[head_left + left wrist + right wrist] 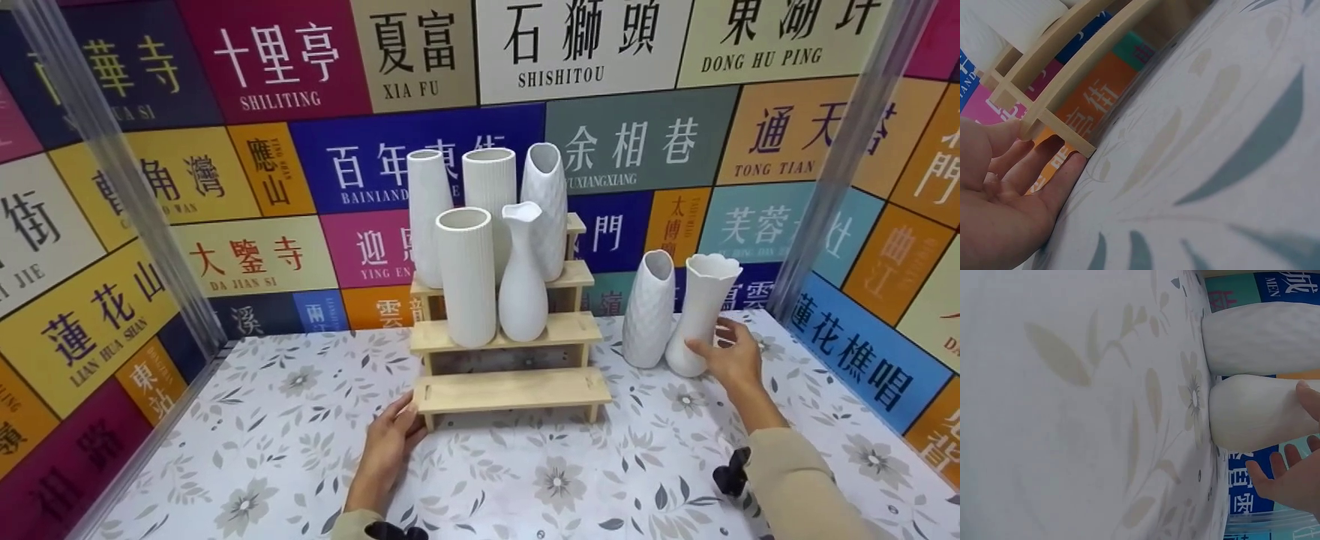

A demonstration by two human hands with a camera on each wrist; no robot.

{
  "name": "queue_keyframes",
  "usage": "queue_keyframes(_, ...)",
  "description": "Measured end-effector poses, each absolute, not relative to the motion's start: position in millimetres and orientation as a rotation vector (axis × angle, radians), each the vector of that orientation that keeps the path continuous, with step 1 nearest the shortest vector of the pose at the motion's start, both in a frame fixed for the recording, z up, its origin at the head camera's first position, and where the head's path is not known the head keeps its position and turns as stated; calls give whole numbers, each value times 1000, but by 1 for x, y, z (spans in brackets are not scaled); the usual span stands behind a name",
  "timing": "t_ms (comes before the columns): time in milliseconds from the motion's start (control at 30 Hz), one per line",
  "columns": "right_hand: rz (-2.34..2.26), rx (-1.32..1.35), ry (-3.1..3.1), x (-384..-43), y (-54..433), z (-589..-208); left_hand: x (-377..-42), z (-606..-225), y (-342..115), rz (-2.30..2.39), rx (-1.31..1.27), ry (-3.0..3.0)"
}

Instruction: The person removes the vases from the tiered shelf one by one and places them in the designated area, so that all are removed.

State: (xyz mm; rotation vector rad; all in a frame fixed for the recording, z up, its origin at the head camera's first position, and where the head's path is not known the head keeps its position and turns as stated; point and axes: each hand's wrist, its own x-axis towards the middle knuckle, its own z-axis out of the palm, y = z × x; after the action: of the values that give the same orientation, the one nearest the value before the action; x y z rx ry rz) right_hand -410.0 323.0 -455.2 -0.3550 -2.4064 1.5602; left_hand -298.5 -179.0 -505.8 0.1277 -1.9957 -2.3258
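Observation:
A three-tier pale wooden stand [513,388] bears several white vases. My left hand [391,431] holds the left end of its lowest step, thumb at the board's corner and fingers by the leg [1067,130]. On the middle step stand a ribbed cylinder vase [469,281] and a slim-necked vase [523,289]; three taller ones rise behind. To the right, on the table, a scalloped-rim vase [696,315] stands upright beside a slant-mouthed textured vase [649,311]. My right hand [733,360] grips the scalloped vase, thumb [1310,398] across its front, the lower fingers spread apart from it.
A white floral cloth [300,450] covers the table. Behind it stands a wall of coloured panels with characters [637,142]. Clear upright strips [161,195] run along both back corners. The topmost step [576,223] shows behind the right-hand tall vase.

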Motion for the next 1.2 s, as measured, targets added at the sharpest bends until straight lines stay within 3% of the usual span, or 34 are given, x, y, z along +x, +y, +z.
queue_keyframes(833,1555,-451,-2405,-424,319,-464,-297,-505,-179,-2301,153,-2026)
queue_keyframes(1200,1658,-580,-2280,-415,309,-458,-298,-505,-179,-2318,100,-2000)
